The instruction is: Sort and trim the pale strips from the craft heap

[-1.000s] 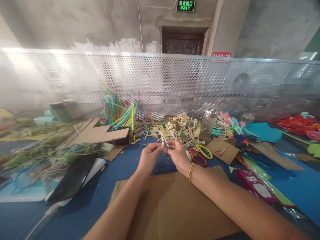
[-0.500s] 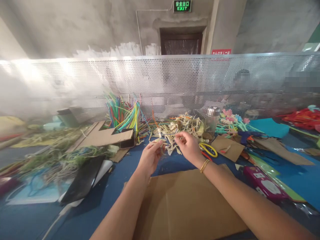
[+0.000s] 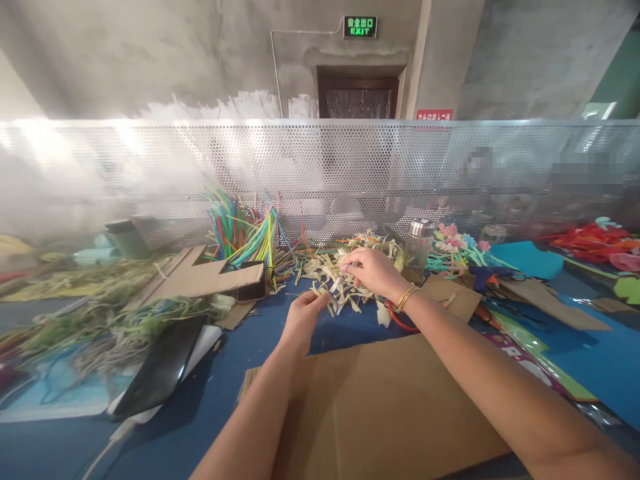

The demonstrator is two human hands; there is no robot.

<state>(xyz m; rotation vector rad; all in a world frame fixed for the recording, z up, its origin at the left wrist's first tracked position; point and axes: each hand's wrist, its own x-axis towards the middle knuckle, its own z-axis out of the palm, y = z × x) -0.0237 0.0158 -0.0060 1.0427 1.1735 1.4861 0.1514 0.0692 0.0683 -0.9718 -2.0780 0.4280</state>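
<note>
1. Pale dried strips lie in a loose heap at the centre of the frame, on the blue table just below the mesh screen.
2. Right hand rests on top of the heap, fingers curled down into the strips; whether they have pinched any is hidden by the knuckles. A gold bracelet sits at its wrist.
3. Left hand is just below and left of the heap, thumb and forefinger pressed together on the end of one or two strips at the heap's near edge.
4. Judging by their curl and tangle, the strips look very light, thin and papery: soft enough to bend, likely to crack or tear if pulled hard, and apt to drag neighbours along. A hold near one end, between fingertips, seems best for drawing one free.
5. Brown cardboard fills the lower middle of the frame under both forearms.
6. Coloured straws stand left of the heap, behind a phone and a cardboard offcut.
7. Right of the heap stand a jar and paper flowers; a red loop shows beneath the right wrist.
8. At lower left lies a dark tablet beside green fibres.
</note>
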